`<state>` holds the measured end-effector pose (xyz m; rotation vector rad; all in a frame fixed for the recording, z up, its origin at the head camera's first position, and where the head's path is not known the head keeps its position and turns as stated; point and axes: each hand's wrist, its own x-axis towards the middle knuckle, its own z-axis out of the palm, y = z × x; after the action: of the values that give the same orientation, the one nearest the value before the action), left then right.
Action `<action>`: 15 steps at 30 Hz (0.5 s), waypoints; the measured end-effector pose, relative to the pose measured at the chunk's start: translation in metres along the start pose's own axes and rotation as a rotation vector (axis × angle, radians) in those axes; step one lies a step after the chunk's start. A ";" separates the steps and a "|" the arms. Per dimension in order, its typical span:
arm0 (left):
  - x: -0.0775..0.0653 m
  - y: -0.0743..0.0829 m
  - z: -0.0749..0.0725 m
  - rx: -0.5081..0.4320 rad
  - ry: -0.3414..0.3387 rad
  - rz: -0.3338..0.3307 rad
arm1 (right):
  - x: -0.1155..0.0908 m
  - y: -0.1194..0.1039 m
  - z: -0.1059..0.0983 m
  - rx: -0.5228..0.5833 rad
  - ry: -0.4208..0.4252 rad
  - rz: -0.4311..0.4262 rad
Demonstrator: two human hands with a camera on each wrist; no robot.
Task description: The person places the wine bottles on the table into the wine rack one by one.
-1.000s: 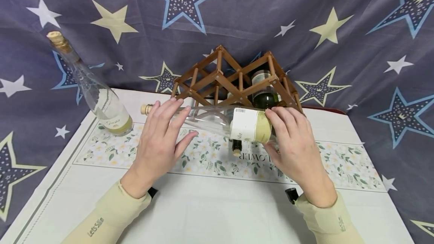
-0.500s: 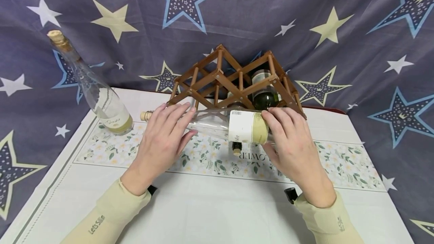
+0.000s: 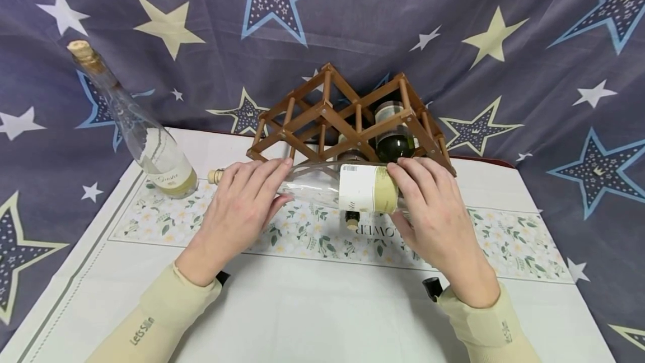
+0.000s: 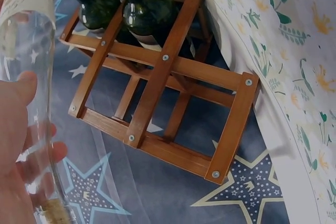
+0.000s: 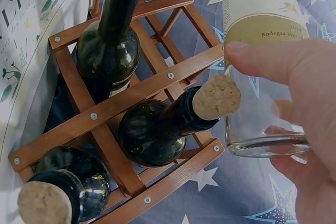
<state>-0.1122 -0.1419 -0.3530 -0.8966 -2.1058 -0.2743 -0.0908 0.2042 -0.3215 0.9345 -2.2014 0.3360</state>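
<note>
A corked clear glass wine bottle (image 3: 314,185) lies level between both hands in the head view, in front of the wooden rack, its cork to the left. My left hand (image 3: 244,200) wraps round its neck, the cork sticking out past the fingers. At the other end, my right hand (image 3: 435,212) grips the base, thumb below and fingers over the top. The right wrist view shows that thumb beside the white and yellow-green label (image 5: 262,11). In the left wrist view, fingers curl about the clear glass (image 4: 31,51) near the cork (image 4: 55,212).
A brown lattice wine rack (image 3: 342,126) stands at the back of the table (image 3: 322,307), against a star-patterned cloth. Dark green corked bottles (image 5: 152,132) lie in it, necks facing out. Another clear corked bottle (image 3: 171,167) stands upright at the left on a floral runner (image 3: 312,240).
The left hand's fingers have come down and closed round the bottle's neck. The bottle has shifted slightly left and lower in the head view, with the right hand still holding its base.
</note>
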 end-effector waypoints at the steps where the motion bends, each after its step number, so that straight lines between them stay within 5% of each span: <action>1: 0.000 -0.001 0.000 0.001 -0.003 0.004 | 0.000 0.000 0.000 -0.001 0.001 -0.001; 15: 0.000 -0.006 -0.002 -0.040 -0.009 0.034 | 0.002 0.001 0.000 0.007 0.000 -0.001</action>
<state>-0.1149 -0.1470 -0.3513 -0.9575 -2.0983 -0.2958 -0.0925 0.2038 -0.3198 0.9392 -2.2005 0.3432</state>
